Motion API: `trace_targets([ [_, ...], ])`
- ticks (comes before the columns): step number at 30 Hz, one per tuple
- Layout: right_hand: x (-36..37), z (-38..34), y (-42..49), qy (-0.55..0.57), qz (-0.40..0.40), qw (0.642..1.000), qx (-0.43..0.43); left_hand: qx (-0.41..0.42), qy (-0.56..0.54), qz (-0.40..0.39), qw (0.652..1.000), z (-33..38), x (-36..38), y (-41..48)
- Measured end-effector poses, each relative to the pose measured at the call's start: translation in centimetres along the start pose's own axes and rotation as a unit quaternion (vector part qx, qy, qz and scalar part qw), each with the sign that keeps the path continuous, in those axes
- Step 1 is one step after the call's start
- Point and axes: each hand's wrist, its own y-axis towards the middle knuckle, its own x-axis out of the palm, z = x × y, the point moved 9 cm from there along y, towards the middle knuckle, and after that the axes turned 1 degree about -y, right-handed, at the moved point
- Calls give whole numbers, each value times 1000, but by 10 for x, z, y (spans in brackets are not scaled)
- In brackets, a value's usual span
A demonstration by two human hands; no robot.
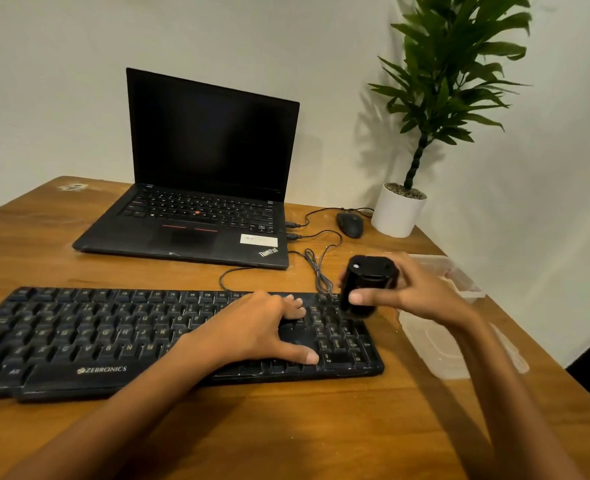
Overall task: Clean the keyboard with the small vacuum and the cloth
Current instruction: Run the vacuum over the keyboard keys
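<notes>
Right hand (416,289) wraps the vacuum (369,284), base down over the keyboard (113,336) numpad just below it. Left hand (262,329) lies flat beside it, fingers spread, pressing keys. Best to brace the board and sweep slowly, row by row. Cloth not seen.

On the wooden counter (321,427) lies a black keyboard (113,341), near and to the left. The left hand (262,327) rests flat on its right half, fingers spread over the keys. The right hand (421,289) grips a small black vacuum (368,285), held upright on the keyboard's far right corner. Farther back stands an open laptop (200,188) with a dark screen; to its right are a black mouse (350,224) and a potted plant (425,116). A clear plastic container (439,355) sits by the right edge.
</notes>
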Motion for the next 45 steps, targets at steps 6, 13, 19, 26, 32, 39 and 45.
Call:
trace_targets([
  [6,20,11,4,34,-10,999,20,-4,-3,-6,1000,-2,2,0],
  [13,-2,-2,-5,-5,0,1000,17,2,2,1,1000,0,-1,1],
  [19,17,3,28,31,14,999,2,-6,47,-23,999,6,-5,16],
  [26,26,16,27,61,-52,997,0,-6,6,-15,1000,1,-1,17],
  [32,14,7,38,68,28,996,-43,-25,17,-19,999,1,-1,16],
  [39,-10,16,38,-18,165,986,-18,-9,37,-27,999,2,0,15],
  [45,23,4,32,29,50,998,-38,0,0,-14,1000,3,-1,14],
])
